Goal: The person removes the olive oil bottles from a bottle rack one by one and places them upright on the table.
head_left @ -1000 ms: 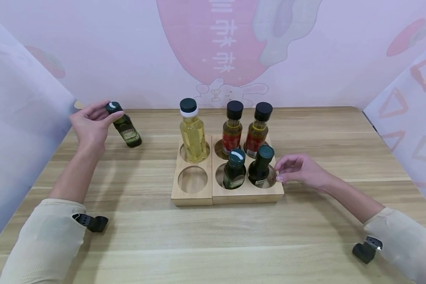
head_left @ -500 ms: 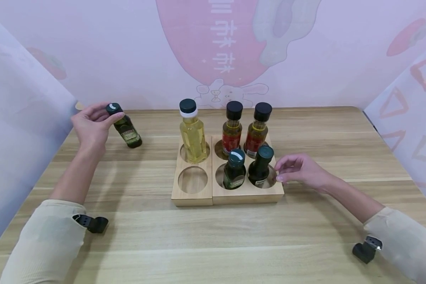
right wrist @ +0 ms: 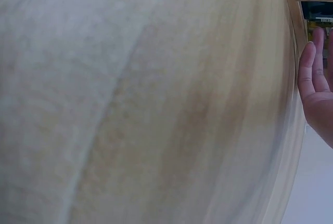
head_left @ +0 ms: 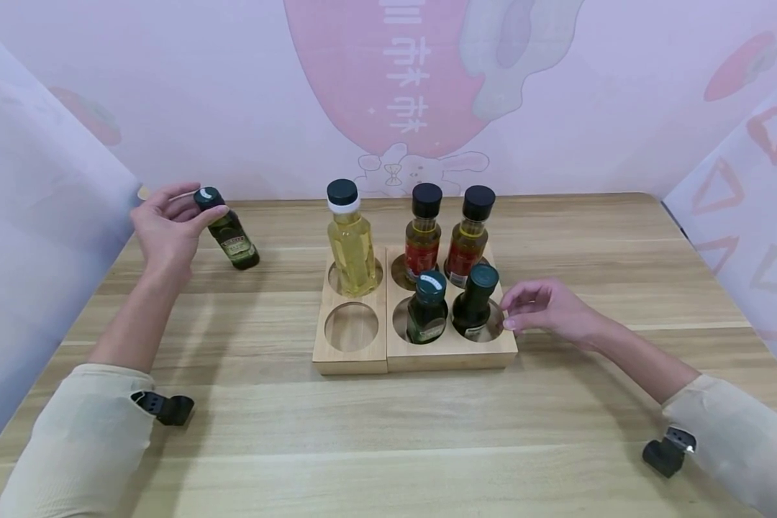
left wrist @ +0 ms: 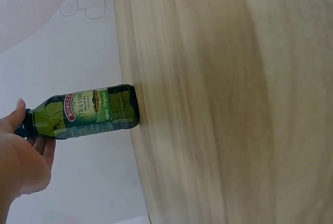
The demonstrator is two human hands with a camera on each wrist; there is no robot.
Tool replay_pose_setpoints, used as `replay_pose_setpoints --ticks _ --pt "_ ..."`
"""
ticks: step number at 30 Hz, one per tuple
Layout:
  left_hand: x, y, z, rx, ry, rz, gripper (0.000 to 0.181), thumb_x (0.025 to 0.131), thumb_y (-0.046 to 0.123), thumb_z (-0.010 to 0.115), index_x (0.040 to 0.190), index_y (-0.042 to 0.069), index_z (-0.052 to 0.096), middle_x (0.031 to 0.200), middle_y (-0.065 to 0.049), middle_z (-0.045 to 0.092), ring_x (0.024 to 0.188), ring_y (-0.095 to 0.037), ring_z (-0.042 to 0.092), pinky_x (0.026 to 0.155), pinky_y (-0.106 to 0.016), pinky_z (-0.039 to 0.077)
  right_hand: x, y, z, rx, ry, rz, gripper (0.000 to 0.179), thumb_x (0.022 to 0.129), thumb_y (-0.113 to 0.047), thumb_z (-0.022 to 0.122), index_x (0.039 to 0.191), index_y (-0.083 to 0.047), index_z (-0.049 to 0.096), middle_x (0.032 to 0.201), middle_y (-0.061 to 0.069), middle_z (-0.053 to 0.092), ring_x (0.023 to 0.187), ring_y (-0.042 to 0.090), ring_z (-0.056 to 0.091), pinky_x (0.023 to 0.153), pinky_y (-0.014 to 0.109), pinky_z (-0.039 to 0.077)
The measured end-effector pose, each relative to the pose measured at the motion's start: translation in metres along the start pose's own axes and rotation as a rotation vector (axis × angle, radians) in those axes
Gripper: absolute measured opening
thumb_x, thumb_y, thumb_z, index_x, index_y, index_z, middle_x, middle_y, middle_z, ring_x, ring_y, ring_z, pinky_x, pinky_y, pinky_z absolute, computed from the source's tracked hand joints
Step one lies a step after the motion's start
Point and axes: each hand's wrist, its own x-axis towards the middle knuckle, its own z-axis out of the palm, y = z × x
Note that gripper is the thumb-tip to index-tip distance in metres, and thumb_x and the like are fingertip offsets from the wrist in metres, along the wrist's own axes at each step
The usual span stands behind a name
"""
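At the table's back left, my left hand [head_left: 168,230] pinches a small green olive oil bottle [head_left: 234,241] by its neck, just under the dark cap. The bottle's base points down and to the right. Its Borges label [left wrist: 87,107] faces the left wrist camera. My right hand [head_left: 547,313] is beside a wooden bottle rack [head_left: 453,362], its loosely bent fingertips right at the rack's right side. Nearest to it in the rack stands a dark bottle with a green cap [head_left: 473,306], leaning a little. In the right wrist view the right-hand fingers [right wrist: 307,73] partly hide the rack's opening.
Another small green bottle [head_left: 427,316] stands in the rack's front row. Behind are two red-labelled bottles with black caps [head_left: 423,248]. A joined wooden rack [head_left: 352,365] on the left holds a tall yellow oil bottle [head_left: 352,252]. A printed backdrop [head_left: 233,93] closes off the table's back.
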Motion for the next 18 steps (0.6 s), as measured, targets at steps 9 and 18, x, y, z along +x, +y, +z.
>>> replay_pose_setpoints --ticks 9,18 --pt "0.0 0.009 0.003 -0.021 -0.034 0.079 0.052 0.074 -0.007 0.09 0.121 0.003 0.072 0.11 -0.001 0.077 0.109 -0.014 0.07 0.09 -0.015 0.057 -0.001 -0.001 0.0 0.008 -0.002 0.005 0.019 0.086 0.003 0.08 0.103 0.003 0.071 0.094 0.008 0.073 0.085 0.013 0.068 0.075 0.028 0.063" --pt "-0.01 0.023 0.01 0.027 -0.019 0.141 0.048 0.075 -0.006 0.09 0.119 0.004 0.075 0.113 0.002 0.078 0.118 -0.012 0.068 0.113 -0.024 0.045 -0.001 -0.002 0.001 0.01 -0.011 -0.001 0.018 0.087 0.005 0.077 0.103 0.001 0.071 0.094 0.007 0.074 0.082 0.013 0.068 0.074 0.027 0.063"
